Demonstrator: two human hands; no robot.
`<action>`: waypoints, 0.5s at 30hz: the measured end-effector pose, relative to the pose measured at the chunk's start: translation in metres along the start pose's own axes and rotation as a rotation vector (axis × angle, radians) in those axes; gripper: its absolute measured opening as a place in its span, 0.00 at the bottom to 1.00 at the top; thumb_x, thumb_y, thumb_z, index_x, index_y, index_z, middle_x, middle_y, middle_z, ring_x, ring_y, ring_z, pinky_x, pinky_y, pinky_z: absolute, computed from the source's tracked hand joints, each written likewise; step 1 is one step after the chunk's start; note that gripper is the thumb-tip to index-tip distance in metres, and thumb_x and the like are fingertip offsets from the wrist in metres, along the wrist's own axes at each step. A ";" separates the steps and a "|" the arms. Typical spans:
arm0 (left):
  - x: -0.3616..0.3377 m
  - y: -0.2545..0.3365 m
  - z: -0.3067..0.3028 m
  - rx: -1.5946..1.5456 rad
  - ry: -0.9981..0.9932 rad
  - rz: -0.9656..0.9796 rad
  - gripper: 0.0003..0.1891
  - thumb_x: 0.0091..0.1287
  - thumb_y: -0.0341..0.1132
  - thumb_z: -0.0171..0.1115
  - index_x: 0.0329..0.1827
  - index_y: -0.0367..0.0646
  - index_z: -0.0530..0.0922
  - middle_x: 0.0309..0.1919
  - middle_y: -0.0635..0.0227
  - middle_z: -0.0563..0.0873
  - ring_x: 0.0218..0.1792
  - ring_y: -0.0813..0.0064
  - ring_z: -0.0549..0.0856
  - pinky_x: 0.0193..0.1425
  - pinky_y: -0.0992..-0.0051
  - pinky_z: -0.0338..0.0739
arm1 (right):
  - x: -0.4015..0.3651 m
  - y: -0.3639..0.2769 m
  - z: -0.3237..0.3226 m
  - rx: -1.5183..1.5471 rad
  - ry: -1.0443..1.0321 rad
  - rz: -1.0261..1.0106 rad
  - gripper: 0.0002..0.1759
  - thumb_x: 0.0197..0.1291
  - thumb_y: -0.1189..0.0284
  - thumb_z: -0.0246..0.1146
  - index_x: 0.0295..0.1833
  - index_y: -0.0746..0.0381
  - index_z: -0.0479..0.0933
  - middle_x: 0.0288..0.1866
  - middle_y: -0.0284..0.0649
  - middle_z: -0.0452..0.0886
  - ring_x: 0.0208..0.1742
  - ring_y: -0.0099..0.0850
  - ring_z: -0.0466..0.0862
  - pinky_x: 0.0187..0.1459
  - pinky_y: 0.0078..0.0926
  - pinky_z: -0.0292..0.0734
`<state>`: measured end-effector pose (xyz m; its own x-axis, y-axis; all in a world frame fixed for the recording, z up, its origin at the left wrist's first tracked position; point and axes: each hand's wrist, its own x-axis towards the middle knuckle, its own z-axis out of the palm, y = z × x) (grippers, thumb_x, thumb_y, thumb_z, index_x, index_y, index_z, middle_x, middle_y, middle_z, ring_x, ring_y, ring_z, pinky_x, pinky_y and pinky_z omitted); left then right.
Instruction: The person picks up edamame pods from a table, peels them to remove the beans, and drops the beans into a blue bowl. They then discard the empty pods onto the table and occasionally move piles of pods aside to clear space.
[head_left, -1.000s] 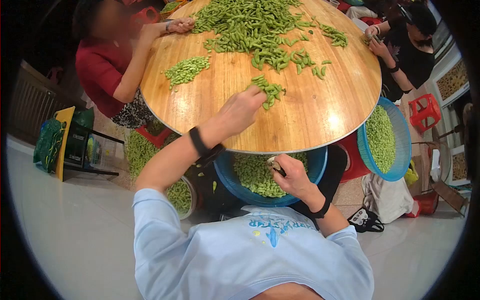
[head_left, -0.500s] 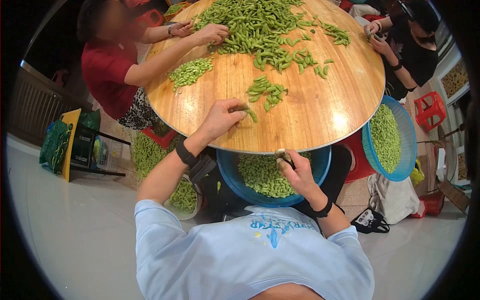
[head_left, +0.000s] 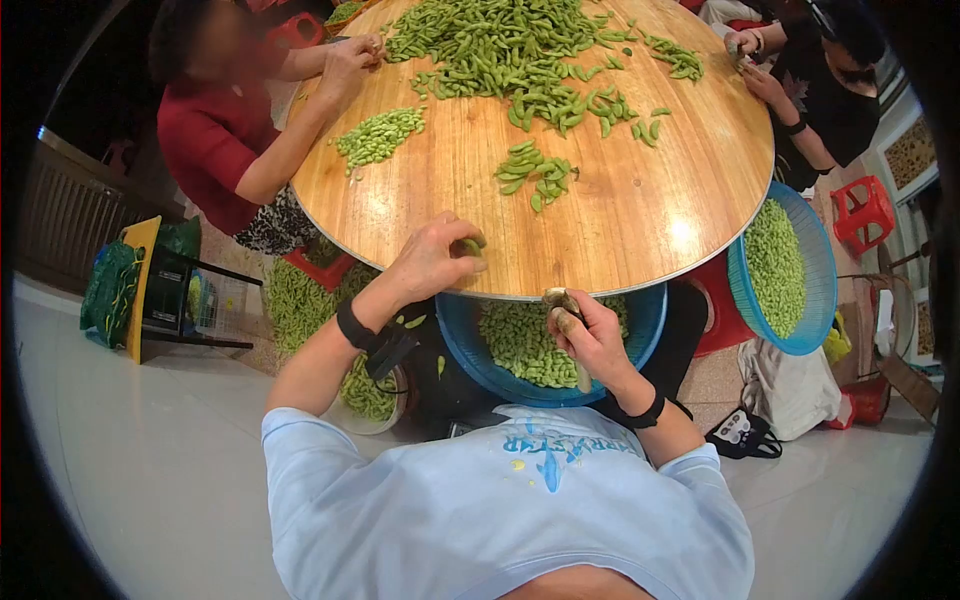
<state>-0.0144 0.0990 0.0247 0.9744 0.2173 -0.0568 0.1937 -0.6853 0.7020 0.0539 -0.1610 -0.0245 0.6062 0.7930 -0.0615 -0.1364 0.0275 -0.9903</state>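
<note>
My left hand (head_left: 432,258) is at the near edge of the round wooden table, its fingers curled round a green bean pod (head_left: 471,244). Just below its wrist, a few pods show over the pale bucket (head_left: 372,424). My right hand (head_left: 592,338) is closed over the blue basin (head_left: 466,362), which holds shelled green beans (head_left: 530,345). Something pale shows at its thumb tip and a pale end below the fist; I cannot tell what it holds. In front of both hands lies a small cluster of pods (head_left: 535,172).
A large heap of pods (head_left: 490,45) covers the far part of the table (head_left: 640,230). Shelled beans (head_left: 378,137) lie at left, near a person in red (head_left: 215,140). Another person in black (head_left: 835,110) works at right, above a blue basket (head_left: 822,290) of beans.
My left hand has moved slightly down and left, its fingers curling further round the pod. My right hand stays near the table edge. The person in red has drawn a hand back from the heap.
</note>
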 end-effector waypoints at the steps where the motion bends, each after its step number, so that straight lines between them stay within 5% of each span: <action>1: -0.003 0.000 -0.001 0.021 -0.009 0.094 0.11 0.56 0.31 0.66 0.41 0.38 0.81 0.36 0.57 0.78 0.38 0.60 0.81 0.43 0.67 0.76 | 0.000 0.000 0.000 0.012 0.000 0.004 0.12 0.66 0.76 0.54 0.53 0.67 0.73 0.29 0.33 0.77 0.25 0.17 0.73 0.28 0.17 0.70; 5: -0.008 -0.005 0.004 0.188 0.061 0.378 0.12 0.58 0.24 0.62 0.45 0.41 0.79 0.37 0.55 0.76 0.39 0.54 0.81 0.44 0.64 0.77 | 0.000 0.005 0.003 0.024 -0.003 0.009 0.12 0.66 0.76 0.54 0.53 0.67 0.73 0.29 0.33 0.77 0.25 0.17 0.73 0.27 0.16 0.70; 15: -0.011 -0.017 0.000 0.420 0.085 0.483 0.11 0.57 0.21 0.62 0.44 0.35 0.76 0.44 0.53 0.76 0.42 0.50 0.80 0.44 0.62 0.77 | -0.001 0.009 0.004 -0.025 -0.041 -0.056 0.13 0.68 0.75 0.51 0.55 0.67 0.72 0.29 0.31 0.76 0.23 0.14 0.70 0.21 0.13 0.64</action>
<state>-0.0280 0.1081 0.0131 0.9539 -0.1414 0.2648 -0.2198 -0.9297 0.2956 0.0486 -0.1594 -0.0333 0.5797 0.8148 -0.0011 -0.0831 0.0578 -0.9949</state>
